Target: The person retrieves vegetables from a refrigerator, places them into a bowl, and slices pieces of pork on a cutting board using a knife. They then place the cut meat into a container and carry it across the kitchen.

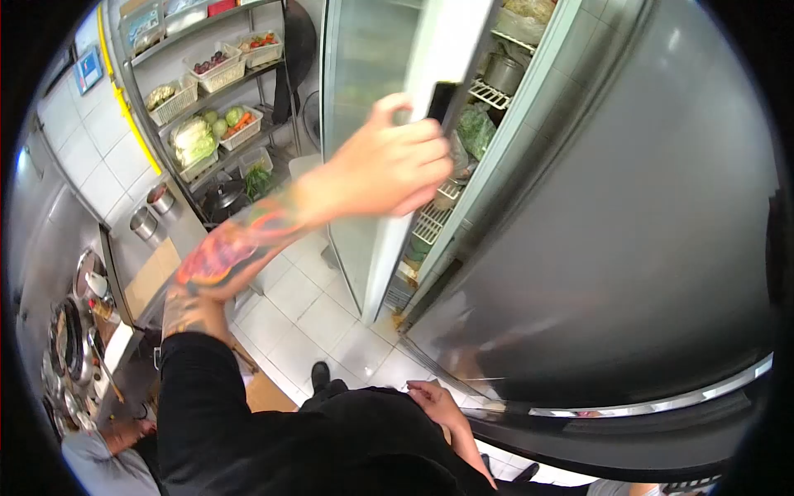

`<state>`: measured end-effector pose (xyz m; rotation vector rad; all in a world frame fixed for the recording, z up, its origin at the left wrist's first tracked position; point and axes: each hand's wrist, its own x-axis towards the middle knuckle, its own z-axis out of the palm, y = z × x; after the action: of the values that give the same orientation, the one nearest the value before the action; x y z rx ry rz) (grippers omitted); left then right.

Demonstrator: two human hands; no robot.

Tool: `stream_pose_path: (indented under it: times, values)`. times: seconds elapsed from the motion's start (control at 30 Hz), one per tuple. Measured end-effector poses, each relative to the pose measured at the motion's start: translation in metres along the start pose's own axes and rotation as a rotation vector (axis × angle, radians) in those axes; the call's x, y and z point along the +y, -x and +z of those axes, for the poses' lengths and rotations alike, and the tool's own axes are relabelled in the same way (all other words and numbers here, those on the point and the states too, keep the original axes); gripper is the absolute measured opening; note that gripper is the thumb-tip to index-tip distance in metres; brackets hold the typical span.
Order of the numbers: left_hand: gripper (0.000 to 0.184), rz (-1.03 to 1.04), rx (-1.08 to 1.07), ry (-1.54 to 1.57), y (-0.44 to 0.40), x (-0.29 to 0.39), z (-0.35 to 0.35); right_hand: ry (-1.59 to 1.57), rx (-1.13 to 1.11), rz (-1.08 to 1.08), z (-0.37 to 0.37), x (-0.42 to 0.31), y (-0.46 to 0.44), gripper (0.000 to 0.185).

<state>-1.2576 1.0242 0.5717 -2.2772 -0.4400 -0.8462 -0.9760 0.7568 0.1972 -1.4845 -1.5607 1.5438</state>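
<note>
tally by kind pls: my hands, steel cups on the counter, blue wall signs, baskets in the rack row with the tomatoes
hands: 2 (left hand, right hand)
steel cups: 2
blue sign: 1
baskets: 3
total: 8

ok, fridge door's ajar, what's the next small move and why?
Probably ease the glass door a bit wider with the left hand: its fingers curl at the door's edge, and only a narrow strip of the wire shelves shows. Can't tell opening from closing, though.
</note>
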Motion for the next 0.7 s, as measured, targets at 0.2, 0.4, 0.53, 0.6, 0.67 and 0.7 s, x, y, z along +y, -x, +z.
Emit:
stream_pose_path:
  times: [0.2,0.4,0.53,0.6,0.67,0.7]
  values:
    - [0.012,-0.28,0.165,0.08,0.125,-0.006,-0.118,0.143,-0.003,-0.232,0.047,-0.107,-0.109,0.032]
    - [0.016,-0.624,0.462,-0.076,0.229,-0.027,-0.153,0.224,0.266,-0.587,0.034,-0.23,-0.222,0.031]
    - [0.038,-0.899,0.636,-0.143,0.259,-0.084,-0.143,0.069,0.731,-0.777,-0.043,-0.385,-0.297,0.043]
    - [0.048,-0.982,0.603,-0.301,0.264,-0.109,-0.138,0.218,0.945,-0.912,-0.084,-0.435,-0.331,0.045]
    - [0.049,-1.019,0.532,-0.488,0.27,-0.131,-0.139,0.326,1.047,-0.985,-0.116,-0.469,-0.36,0.045]
    - [0.05,-1.06,0.531,-0.539,0.271,-0.138,-0.138,0.605,1.143,-1.092,-0.126,-0.484,-0.37,0.046]
